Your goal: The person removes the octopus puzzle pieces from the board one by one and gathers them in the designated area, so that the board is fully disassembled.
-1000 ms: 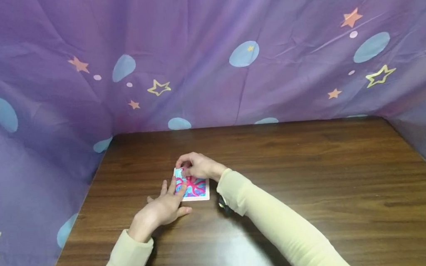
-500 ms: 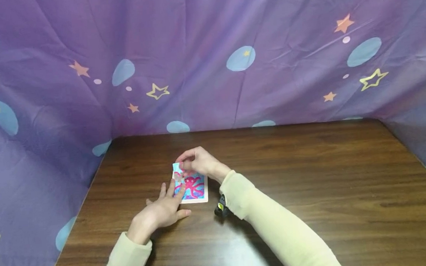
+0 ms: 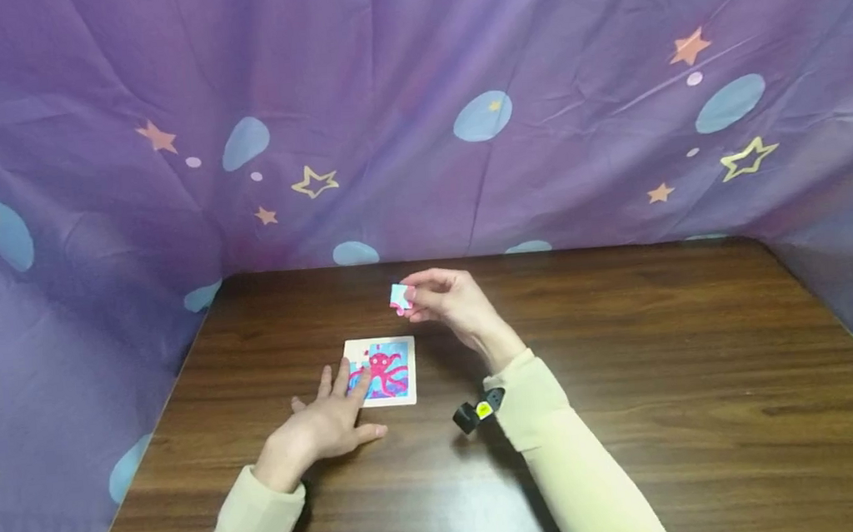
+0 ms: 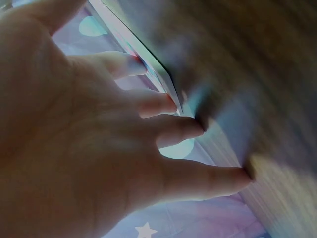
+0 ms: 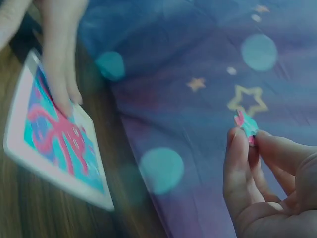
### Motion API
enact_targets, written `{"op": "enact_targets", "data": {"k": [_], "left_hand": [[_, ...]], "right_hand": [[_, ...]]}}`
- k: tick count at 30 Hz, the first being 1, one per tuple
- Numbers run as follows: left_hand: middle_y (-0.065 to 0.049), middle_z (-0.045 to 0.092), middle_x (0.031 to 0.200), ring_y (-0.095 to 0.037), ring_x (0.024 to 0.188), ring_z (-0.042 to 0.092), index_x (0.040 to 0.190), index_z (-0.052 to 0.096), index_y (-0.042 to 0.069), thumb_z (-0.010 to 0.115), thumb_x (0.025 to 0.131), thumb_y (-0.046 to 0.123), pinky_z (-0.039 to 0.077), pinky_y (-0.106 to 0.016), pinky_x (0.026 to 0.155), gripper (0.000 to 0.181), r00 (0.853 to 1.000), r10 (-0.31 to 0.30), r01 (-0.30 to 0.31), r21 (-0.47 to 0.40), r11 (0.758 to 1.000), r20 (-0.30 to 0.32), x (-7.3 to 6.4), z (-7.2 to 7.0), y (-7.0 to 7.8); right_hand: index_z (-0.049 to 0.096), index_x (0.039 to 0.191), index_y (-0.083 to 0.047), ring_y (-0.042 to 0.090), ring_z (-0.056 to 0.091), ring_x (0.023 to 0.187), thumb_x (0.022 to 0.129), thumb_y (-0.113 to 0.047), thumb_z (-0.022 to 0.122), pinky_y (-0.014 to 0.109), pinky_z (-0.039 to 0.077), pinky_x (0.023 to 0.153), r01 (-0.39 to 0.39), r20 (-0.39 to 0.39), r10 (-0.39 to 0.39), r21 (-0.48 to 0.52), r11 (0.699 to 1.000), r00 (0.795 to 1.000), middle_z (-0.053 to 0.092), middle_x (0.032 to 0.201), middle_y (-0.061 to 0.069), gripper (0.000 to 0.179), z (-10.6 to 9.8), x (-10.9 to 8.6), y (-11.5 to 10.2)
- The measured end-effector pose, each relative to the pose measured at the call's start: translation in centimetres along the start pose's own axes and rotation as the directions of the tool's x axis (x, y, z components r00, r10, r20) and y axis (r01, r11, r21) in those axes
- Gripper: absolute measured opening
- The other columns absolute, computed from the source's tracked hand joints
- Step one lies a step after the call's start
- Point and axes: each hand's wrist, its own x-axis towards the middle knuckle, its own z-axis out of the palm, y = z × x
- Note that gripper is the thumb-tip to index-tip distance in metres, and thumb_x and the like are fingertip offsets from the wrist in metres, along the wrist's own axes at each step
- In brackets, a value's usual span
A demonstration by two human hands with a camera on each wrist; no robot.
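A small jigsaw puzzle (image 3: 398, 384) with a white frame and a pink octopus on blue lies flat on the table, left of centre. Its upper left corner shows a pale gap. My right hand (image 3: 455, 301) pinches a blue and pink puzzle piece (image 3: 400, 296) between thumb and fingers, raised above the table beyond the puzzle; the right wrist view also shows this piece (image 5: 246, 125). My left hand (image 3: 323, 420) rests with spread, straight fingers on the puzzle's left side. In the left wrist view, fingertips (image 4: 166, 104) touch the puzzle's edge, others the table.
The dark wooden table (image 3: 629, 350) extends to the right. A purple curtain (image 3: 400, 118) with stars and blue ovals hangs behind it and along the sides. A black wrist camera (image 3: 472, 415) sits below my right cuff.
My right hand has lifted the corner piece out of the puzzle and carried it up and to the right. My left hand has stayed almost still on the puzzle.
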Motion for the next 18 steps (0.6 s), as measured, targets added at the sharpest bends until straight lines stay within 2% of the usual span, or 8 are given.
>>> {"op": "enact_targets", "data": {"k": [2,5,9,18], "left_hand": [[-0.026,-0.001,0.160,-0.049,0.143,0.003,0.158,0.016,0.013,0.060,0.091,0.057,0.013,-0.083,0.095,0.092,1.000,-0.005,0.005,0.012,1.000,-0.001,0.0,0.1,0.0],[-0.025,-0.001,0.160,-0.048,0.144,0.002,0.158,0.014,0.013,0.058,0.090,0.059,0.013,-0.083,0.096,0.093,1.000,-0.007,0.007,0.024,1.000,0.002,0.0,0.2,0.0],[-0.025,-0.002,0.160,-0.047,0.144,0.001,0.158,0.013,0.013,0.058,0.090,0.060,0.013,-0.082,0.097,0.094,1.000,-0.009,0.009,0.030,1.000,0.008,0.1,0.2,-0.1],[-0.025,-0.001,0.160,-0.048,0.144,0.002,0.158,0.014,0.012,0.058,0.091,0.059,0.016,-0.082,0.096,0.093,1.000,-0.007,0.007,0.043,0.999,0.007,0.2,0.1,0.0]], "right_hand": [[0.060,0.115,0.016,0.020,0.070,0.069,0.090,0.008,0.062,0.037,0.059,0.070,0.017,-0.034,-0.017,-0.004,1.000,0.999,0.070,0.083,0.015,0.027,-1.2,-0.5,0.0],[0.060,0.115,0.017,0.019,0.069,0.069,0.090,0.006,0.064,0.033,0.060,0.068,0.036,-0.068,-0.041,-0.069,0.997,0.997,0.071,0.083,0.014,0.028,-3.0,-1.2,0.1],[0.060,0.113,0.018,0.018,0.068,0.067,0.089,0.006,0.065,0.031,0.059,0.066,0.001,-0.107,-0.015,-0.129,0.992,0.994,0.070,0.082,0.013,0.028,-5.4,-2.1,0.7],[0.057,0.117,0.020,0.015,0.067,0.070,0.090,0.005,0.064,0.029,0.059,0.067,-0.059,-0.182,0.035,-0.130,0.990,0.983,0.069,0.080,0.008,0.031,-8.4,-3.1,1.5]]}}
